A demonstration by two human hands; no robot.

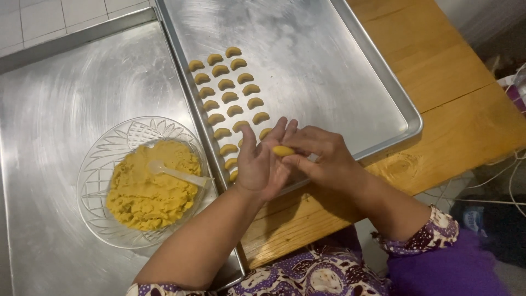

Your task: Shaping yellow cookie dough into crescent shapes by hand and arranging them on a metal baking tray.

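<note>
On the steel surface at your left sits the glass bowl of dough, then your left hand lies open beneath the small dough roll, lengthwise left-right, which your right hand pinches over the baking tray.

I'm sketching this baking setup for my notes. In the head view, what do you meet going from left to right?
Glass bowl of yellow dough → white spoon → left hand → dough piece → right hand → baking tray's right rim → wooden table.
</note>
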